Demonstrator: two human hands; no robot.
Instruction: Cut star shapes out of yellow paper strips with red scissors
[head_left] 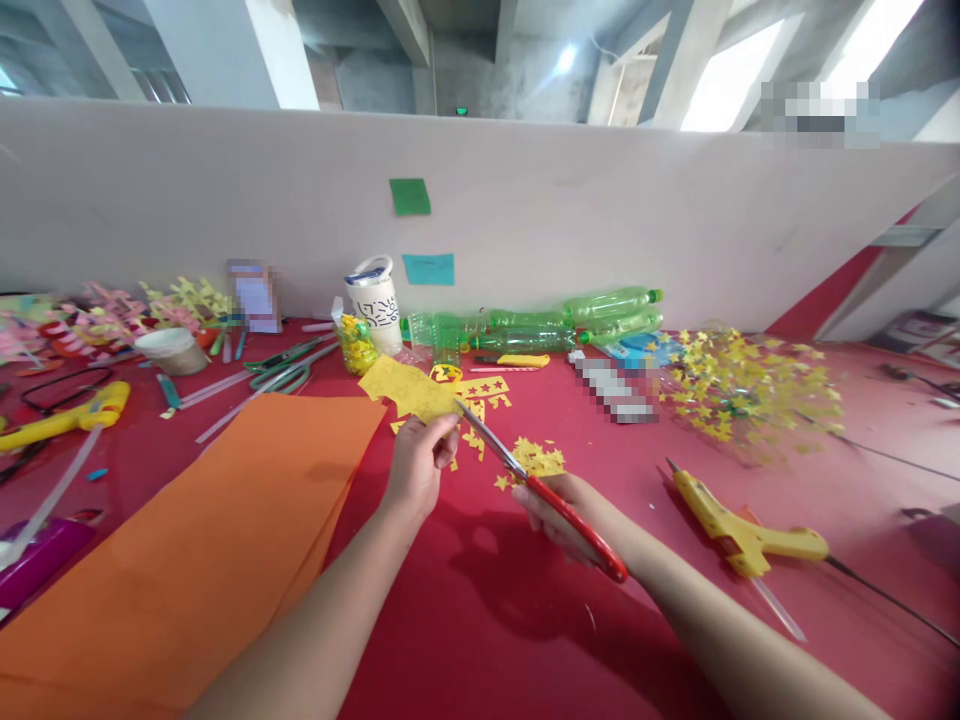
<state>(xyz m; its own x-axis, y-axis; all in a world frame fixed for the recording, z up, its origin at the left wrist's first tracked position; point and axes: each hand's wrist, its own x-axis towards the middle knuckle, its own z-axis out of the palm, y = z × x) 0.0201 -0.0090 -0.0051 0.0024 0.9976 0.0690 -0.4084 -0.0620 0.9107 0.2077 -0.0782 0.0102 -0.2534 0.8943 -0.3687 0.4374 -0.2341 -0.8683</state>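
My left hand (421, 458) pinches a yellow sheet (411, 388) by its near edge, holding it above the table. In my right hand (574, 510) are red-handled scissors (570, 515), their tips touching or close beside the sheet's right edge; whether the blades are parted is hard to tell. Just beyond my right hand lies a pile of small yellow stars (536, 457). Yellow scraps with star-shaped holes (491, 388) rest behind the hands, partly covered by the sheet and the blades.
Orange sheets (217, 510) cover the left front of the red table (450, 620). A yellow glue gun (742, 530) and a star bunch (735, 390) lie right. Green bottles (525, 338), a white cup (377, 310) and green-handled scissors (281, 376) sit toward the partition (525, 220).
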